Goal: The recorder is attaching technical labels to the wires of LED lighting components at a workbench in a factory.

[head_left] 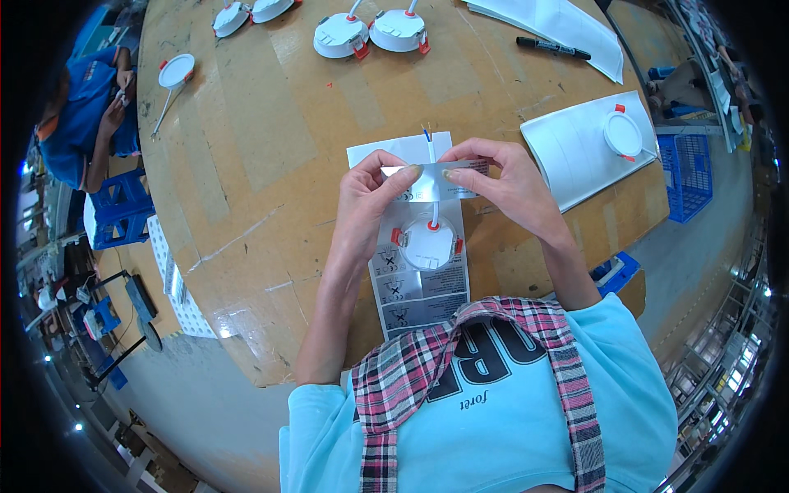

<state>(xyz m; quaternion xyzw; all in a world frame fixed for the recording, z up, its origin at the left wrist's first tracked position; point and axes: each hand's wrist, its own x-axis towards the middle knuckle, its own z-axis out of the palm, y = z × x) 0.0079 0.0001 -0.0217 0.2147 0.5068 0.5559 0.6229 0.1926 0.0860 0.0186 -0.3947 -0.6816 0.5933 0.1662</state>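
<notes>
A silvery label strip is stretched between my two hands, over the white cable of a round downlight. My left hand pinches its left part between thumb and fingers. At the right part, my right hand grips it the same way. Below the strip, the white downlight with red clips lies on a sheet of silver labels. Its cable's bare wire ends stick out beyond the strip at the far side. Whether the strip touches the cable I cannot tell.
More white downlights stand at the table's far side, and one lies at the left. A black marker rests by white sheets. On the right, a downlight sits on a white pad. Another person sits at the left.
</notes>
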